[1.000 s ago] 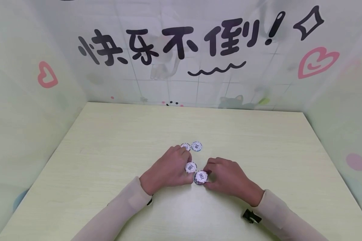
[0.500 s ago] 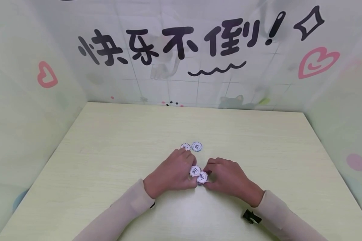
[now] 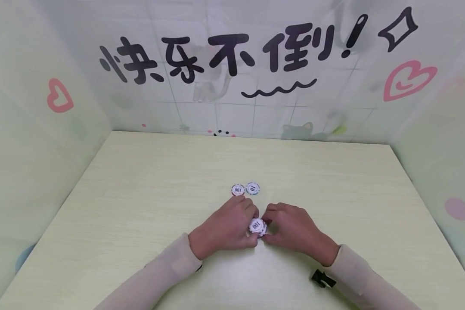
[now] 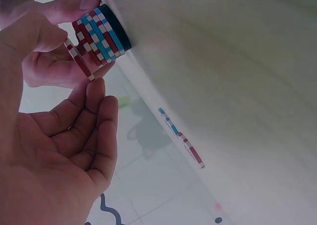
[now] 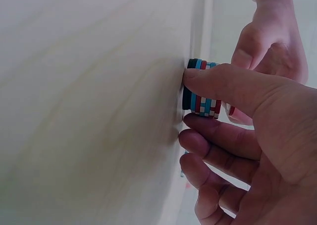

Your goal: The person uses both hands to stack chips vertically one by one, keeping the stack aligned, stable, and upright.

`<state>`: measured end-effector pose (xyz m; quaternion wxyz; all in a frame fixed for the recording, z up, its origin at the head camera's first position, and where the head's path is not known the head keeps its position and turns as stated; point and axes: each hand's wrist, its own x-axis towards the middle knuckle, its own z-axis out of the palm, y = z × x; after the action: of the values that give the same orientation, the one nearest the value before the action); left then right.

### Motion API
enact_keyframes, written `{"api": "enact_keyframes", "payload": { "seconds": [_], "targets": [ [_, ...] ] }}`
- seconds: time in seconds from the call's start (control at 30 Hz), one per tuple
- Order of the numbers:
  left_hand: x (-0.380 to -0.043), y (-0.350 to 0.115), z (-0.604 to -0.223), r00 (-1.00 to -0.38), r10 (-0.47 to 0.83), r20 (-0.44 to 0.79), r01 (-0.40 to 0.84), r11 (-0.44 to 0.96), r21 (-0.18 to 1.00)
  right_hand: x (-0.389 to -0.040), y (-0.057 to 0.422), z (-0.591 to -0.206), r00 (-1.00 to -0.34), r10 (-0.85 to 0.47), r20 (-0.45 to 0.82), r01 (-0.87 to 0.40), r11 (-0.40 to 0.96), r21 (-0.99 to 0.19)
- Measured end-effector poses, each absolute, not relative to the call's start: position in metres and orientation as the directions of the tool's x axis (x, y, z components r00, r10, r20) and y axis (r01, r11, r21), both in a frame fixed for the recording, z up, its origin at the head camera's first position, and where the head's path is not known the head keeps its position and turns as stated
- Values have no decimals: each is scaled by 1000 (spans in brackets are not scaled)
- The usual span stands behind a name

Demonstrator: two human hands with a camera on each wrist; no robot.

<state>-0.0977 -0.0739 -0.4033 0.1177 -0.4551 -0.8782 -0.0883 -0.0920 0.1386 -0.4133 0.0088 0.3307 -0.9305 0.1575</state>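
Note:
A stack of poker chips (image 4: pixel 101 36) in red, blue and white stands on the table, with a dark layer at its bottom. My right hand (image 3: pixel 296 228) grips the stack between thumb and fingers, seen close in the right wrist view. A red-and-white poker chip (image 4: pixel 78 60), its face marked 100, is pinched at the edge by my left hand (image 3: pixel 228 224). It hangs tilted just over the top of the stack, a gap showing on one side in the left wrist view. From the head view this chip covers most of the stack.
Farther back on the wood-patterned table (image 3: pixel 170 172), a red chip marked 100 (image 3: pixel 238 190) and a blue chip marked 10 (image 3: pixel 252 188) lie flat side by side. Printed cloth walls (image 3: pixel 224 116) enclose the table's back and sides.
My left hand has moved right and toward the body, bringing its chip over the stack. The far red chip now shows whole. My right hand keeps its grip on the stack.

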Motion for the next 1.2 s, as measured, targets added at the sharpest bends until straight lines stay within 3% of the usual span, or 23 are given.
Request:
{"api": "enact_keyframes", "payload": {
  "seconds": [0.9,1.2],
  "targets": [
    [-95,-72,-407,-518,792,324,845,533,49,-91,138,-413,-778,-618,116,-621,728,-291],
    [-99,-80,-401,-549,799,244,827,561,24,-90,138,-412,-781,-615,110,-616,728,-302]
  ]
}}
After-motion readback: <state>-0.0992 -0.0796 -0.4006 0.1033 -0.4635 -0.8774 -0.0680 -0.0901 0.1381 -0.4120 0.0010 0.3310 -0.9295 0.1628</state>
